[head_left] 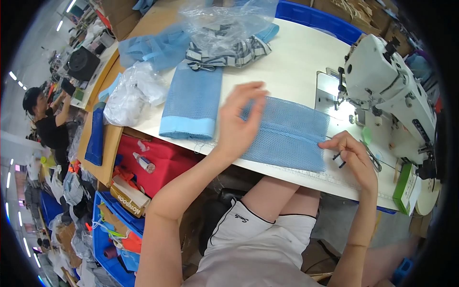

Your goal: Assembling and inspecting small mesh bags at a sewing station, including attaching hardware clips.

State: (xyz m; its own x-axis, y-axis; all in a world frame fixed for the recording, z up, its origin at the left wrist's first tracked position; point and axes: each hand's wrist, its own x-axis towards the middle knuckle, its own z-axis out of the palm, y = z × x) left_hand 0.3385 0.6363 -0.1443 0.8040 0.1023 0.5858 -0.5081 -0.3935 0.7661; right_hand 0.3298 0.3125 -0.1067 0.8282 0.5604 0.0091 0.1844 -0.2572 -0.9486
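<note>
Left of the machine (380,71), our blue mesh (289,148) lies flat, seamed; left hand (241,117) half-open, hold unclear; right hand (357,160) curls round a dark tool (342,164).

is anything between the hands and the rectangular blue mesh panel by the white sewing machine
Nothing visible: the left hand is over the left end of the rectangular blue mesh panel, and the right hand is at its right edge.

Wide fisheye view from the person's head, facing down, close above a white table (292,57)
</note>
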